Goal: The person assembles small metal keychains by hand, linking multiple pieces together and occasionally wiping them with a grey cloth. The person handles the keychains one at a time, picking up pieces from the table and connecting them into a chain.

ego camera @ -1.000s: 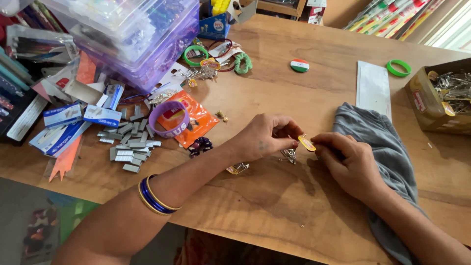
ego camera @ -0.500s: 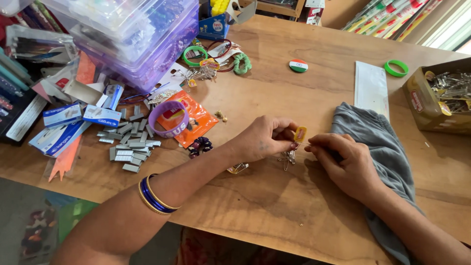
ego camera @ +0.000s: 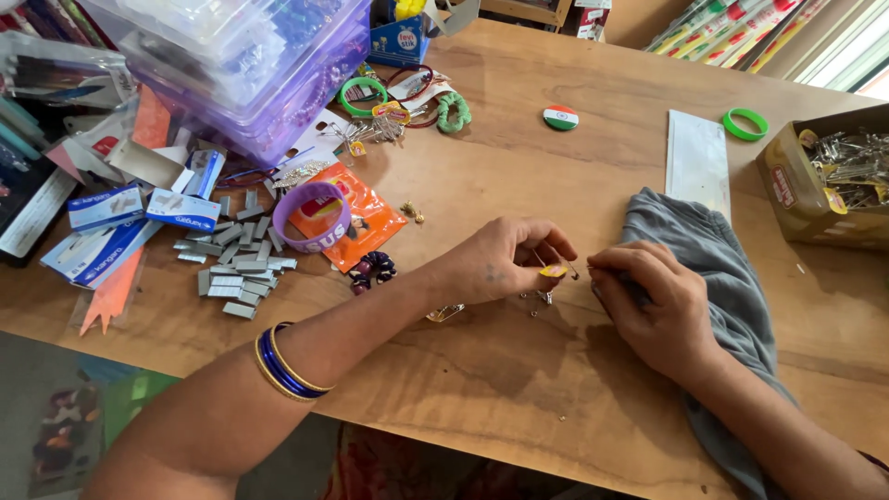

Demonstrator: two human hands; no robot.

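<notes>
Your left hand (ego camera: 500, 261) pinches a small yellow tag (ego camera: 554, 271) between thumb and fingertips, with a thin metal pin (ego camera: 572, 271) at its tip. Your right hand (ego camera: 653, 301), just beside it, is curled narrow, its fingertips at the pin, resting on a grey cloth (ego camera: 732, 278). Loose safety pins (ego camera: 539, 298) lie just below your left fingers.
</notes>
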